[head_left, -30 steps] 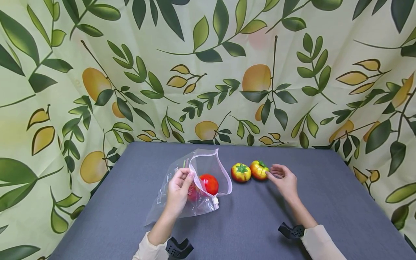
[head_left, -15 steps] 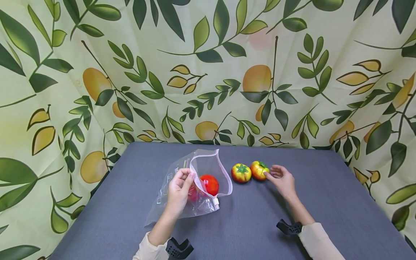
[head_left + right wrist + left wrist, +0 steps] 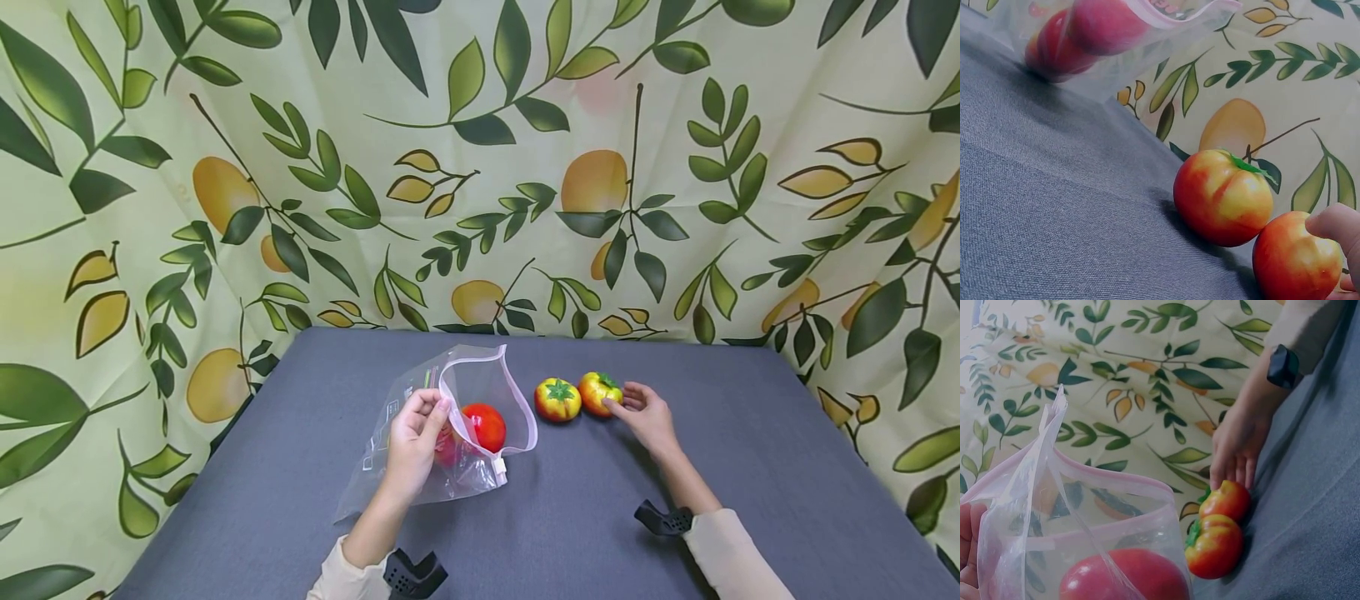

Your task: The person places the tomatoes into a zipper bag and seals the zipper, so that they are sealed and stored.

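My left hand [image 3: 414,433] pinches the rim of a clear slider zip bag [image 3: 480,375] between thumb and fingers, and the bag's mouth gapes to the right. Inside lies a glossy red tomato [image 3: 486,427]; more red fruit [image 3: 1063,47] shows through the plastic in the right wrist view. To the bag's right, two red-and-yellow tomatoes with green leaf caps sit side by side, a left one [image 3: 557,400] and a right one [image 3: 597,393]. At the right one's outer side is my right hand [image 3: 651,421], thumb tip [image 3: 1329,224] against it and fingers loosely bent, spread apart from the thumb.
A grey-blue cloth covers the table [image 3: 570,517]. Behind it hangs a leaf-and-fruit patterned curtain [image 3: 525,250], close beyond the table's back edge. The bag's slider [image 3: 499,468] sits at the front end of its mouth. Black bands [image 3: 663,518] are on both wrists.
My right hand has edged slightly left, its thumb coming further over the right red-and-yellow tomato. My left hand and the bag have stayed in place.
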`<state>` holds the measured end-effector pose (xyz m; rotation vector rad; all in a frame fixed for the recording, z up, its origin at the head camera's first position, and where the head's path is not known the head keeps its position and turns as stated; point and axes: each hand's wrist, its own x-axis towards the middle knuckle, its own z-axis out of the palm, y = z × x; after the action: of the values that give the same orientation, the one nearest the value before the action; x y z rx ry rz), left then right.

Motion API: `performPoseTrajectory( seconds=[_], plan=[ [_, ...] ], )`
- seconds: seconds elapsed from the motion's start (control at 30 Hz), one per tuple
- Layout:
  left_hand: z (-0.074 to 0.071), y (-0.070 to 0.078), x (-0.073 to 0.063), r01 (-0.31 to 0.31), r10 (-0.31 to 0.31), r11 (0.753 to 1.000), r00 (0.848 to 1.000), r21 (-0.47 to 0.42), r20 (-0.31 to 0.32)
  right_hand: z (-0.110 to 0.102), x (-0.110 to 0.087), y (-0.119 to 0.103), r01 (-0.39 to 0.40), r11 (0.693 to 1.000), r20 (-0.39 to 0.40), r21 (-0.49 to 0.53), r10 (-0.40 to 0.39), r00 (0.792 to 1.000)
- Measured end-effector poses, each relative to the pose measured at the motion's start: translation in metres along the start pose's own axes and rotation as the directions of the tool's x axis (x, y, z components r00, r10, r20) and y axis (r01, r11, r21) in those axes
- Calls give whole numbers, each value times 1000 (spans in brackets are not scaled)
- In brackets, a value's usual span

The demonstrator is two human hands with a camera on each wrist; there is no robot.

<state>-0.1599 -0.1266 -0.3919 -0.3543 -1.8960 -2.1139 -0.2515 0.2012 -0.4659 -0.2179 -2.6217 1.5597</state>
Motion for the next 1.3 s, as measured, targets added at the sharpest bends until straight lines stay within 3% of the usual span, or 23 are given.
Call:
performPoseTrajectory(
  seconds=[0.47,1.3],
  plan=[
    [0,-1,0,2,-2,1000,1000,-4,7,5,6,5,-26,1000,74,2,25,997],
    [0,0,-1,-15,15,1000,1000,-11,8,11,6,4,-40,999,46,-25,42,998]
  ],
)
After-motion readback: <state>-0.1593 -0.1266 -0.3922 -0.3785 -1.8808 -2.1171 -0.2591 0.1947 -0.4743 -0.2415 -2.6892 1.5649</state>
